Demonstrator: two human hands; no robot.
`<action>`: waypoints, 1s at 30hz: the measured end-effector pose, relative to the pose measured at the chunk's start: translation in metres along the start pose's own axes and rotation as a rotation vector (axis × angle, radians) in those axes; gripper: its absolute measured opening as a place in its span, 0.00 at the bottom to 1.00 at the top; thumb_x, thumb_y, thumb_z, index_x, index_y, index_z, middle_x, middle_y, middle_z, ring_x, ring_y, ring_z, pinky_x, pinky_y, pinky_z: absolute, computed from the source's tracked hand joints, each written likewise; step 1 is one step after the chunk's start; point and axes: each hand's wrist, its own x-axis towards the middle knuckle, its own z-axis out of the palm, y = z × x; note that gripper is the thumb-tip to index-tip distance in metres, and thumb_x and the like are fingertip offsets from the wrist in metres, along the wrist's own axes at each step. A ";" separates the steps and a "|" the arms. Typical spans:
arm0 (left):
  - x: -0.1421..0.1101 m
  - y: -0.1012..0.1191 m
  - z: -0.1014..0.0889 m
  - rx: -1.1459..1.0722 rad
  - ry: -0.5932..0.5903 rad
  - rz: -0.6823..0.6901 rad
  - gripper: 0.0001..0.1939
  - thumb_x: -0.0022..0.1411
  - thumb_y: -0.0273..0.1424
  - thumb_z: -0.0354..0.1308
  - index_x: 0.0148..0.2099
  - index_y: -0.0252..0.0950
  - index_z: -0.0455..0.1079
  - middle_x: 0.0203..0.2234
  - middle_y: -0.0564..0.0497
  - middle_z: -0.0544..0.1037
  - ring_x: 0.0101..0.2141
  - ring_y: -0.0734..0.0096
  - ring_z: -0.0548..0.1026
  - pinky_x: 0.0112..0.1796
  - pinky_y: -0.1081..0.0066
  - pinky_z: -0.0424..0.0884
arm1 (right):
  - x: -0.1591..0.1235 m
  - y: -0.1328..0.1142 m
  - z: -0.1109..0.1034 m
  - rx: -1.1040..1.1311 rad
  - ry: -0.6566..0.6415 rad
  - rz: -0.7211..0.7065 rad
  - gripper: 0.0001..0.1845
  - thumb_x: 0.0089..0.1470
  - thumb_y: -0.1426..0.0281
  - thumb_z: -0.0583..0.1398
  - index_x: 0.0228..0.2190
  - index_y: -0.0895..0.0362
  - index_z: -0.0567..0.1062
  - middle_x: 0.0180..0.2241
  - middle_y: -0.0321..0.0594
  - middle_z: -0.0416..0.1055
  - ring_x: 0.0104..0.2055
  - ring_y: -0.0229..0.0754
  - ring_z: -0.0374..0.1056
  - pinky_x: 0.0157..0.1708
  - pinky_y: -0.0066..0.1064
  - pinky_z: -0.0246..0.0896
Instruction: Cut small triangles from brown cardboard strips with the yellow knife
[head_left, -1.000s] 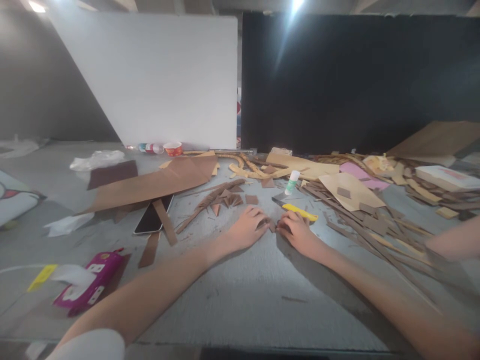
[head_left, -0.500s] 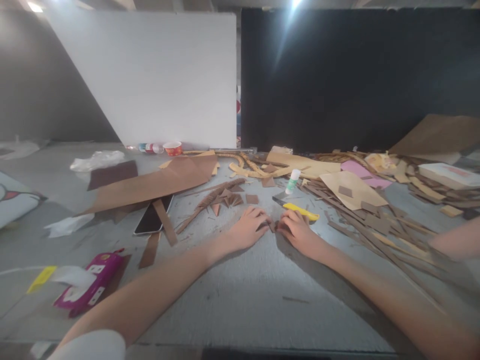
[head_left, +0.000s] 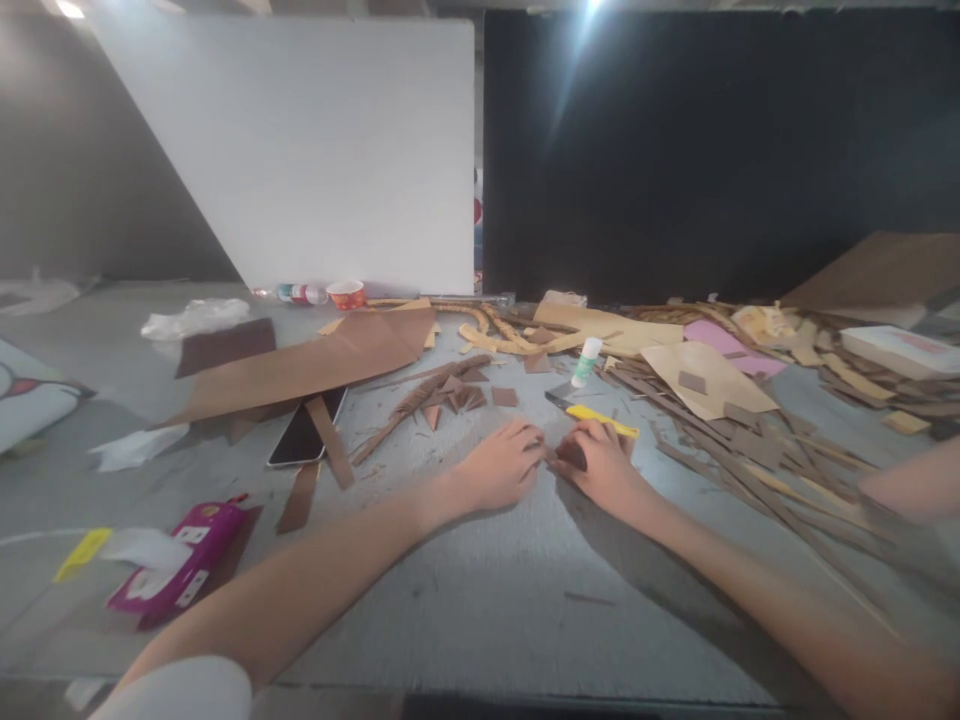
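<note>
My left hand (head_left: 504,462) and my right hand (head_left: 598,462) meet near the middle of the grey table, fingertips almost touching. Both are closed, with curled fingers, around a small brown paper piece (head_left: 553,460) that is mostly hidden between them. Just beyond my right hand lies a yellow utility knife (head_left: 600,418), its dark end pointing left. A glue stick (head_left: 586,362) with a white cap stands behind the knife. Beyond my left hand are a flat brown square (head_left: 505,397) and a cluster of folded brown pieces (head_left: 455,393) beside a long wrapped strip (head_left: 420,395).
At left a large brown sheet (head_left: 315,368) partly covers a phone (head_left: 294,440); a magenta tissue pack (head_left: 180,565) sits nearer. Brown strips (head_left: 720,445), a tan sheet (head_left: 705,380) and a white box (head_left: 900,352) crowd the right, where another person's arm (head_left: 915,490) reaches in.
My left fingers have rolled forward over the brown piece, which shows less now. My right hand has shifted slightly, its fingers overlapping the knife handle's near edge in view. The knife stays put.
</note>
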 end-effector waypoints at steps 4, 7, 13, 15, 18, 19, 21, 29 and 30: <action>0.000 -0.006 0.004 -0.154 0.118 -0.142 0.12 0.72 0.24 0.53 0.54 0.35 0.72 0.52 0.41 0.75 0.56 0.56 0.70 0.59 0.55 0.69 | 0.003 0.000 0.000 0.095 -0.078 0.064 0.07 0.60 0.61 0.69 0.36 0.51 0.82 0.48 0.46 0.74 0.54 0.59 0.67 0.51 0.50 0.56; 0.001 -0.012 0.007 -0.276 0.132 -0.213 0.10 0.75 0.33 0.59 0.55 0.37 0.72 0.50 0.44 0.77 0.55 0.56 0.70 0.59 0.55 0.68 | 0.003 -0.001 -0.001 0.174 -0.117 0.052 0.07 0.60 0.62 0.69 0.36 0.52 0.81 0.47 0.45 0.74 0.54 0.58 0.67 0.50 0.48 0.57; 0.004 -0.018 0.005 -0.438 0.076 -0.168 0.08 0.75 0.34 0.60 0.41 0.37 0.75 0.38 0.49 0.79 0.45 0.63 0.75 0.51 0.62 0.69 | 0.003 -0.004 -0.008 0.317 -0.113 -0.019 0.07 0.62 0.62 0.66 0.38 0.52 0.77 0.44 0.44 0.75 0.51 0.54 0.69 0.49 0.45 0.57; 0.004 -0.017 0.002 -0.457 0.083 -0.180 0.08 0.75 0.33 0.60 0.40 0.37 0.74 0.37 0.49 0.79 0.44 0.63 0.75 0.50 0.63 0.69 | 0.003 -0.006 -0.011 0.366 -0.081 -0.038 0.10 0.62 0.61 0.67 0.40 0.52 0.76 0.43 0.43 0.76 0.48 0.52 0.70 0.48 0.44 0.59; 0.004 -0.014 0.000 -0.469 0.082 -0.182 0.07 0.74 0.32 0.60 0.40 0.37 0.74 0.37 0.49 0.79 0.44 0.63 0.74 0.49 0.64 0.70 | 0.004 -0.009 -0.017 0.449 -0.103 -0.105 0.09 0.66 0.60 0.65 0.38 0.52 0.77 0.39 0.40 0.76 0.43 0.48 0.71 0.44 0.40 0.60; 0.004 -0.014 0.000 -0.470 0.076 -0.178 0.07 0.74 0.31 0.60 0.40 0.37 0.73 0.37 0.49 0.79 0.44 0.63 0.74 0.49 0.64 0.70 | 0.004 -0.009 -0.019 0.473 -0.123 -0.130 0.10 0.68 0.61 0.63 0.35 0.52 0.76 0.37 0.39 0.76 0.41 0.46 0.71 0.43 0.39 0.60; 0.004 -0.014 0.000 -0.464 0.055 -0.171 0.07 0.75 0.32 0.59 0.40 0.37 0.74 0.37 0.49 0.79 0.45 0.62 0.74 0.50 0.63 0.70 | 0.005 -0.010 -0.021 0.507 -0.144 -0.164 0.13 0.70 0.64 0.60 0.31 0.53 0.76 0.34 0.37 0.75 0.38 0.44 0.71 0.41 0.38 0.59; 0.004 -0.015 0.002 -0.439 0.061 -0.202 0.09 0.73 0.33 0.61 0.38 0.37 0.74 0.34 0.49 0.78 0.43 0.62 0.74 0.47 0.64 0.70 | 0.009 -0.001 -0.024 0.485 -0.028 -0.194 0.14 0.68 0.63 0.63 0.30 0.52 0.79 0.34 0.39 0.78 0.40 0.46 0.73 0.44 0.40 0.62; 0.004 -0.015 0.002 -0.440 0.062 -0.203 0.09 0.73 0.33 0.61 0.38 0.37 0.74 0.34 0.50 0.78 0.43 0.62 0.74 0.47 0.64 0.70 | 0.009 0.000 -0.024 0.461 -0.006 -0.201 0.14 0.69 0.63 0.62 0.30 0.52 0.80 0.35 0.40 0.78 0.41 0.47 0.73 0.46 0.41 0.62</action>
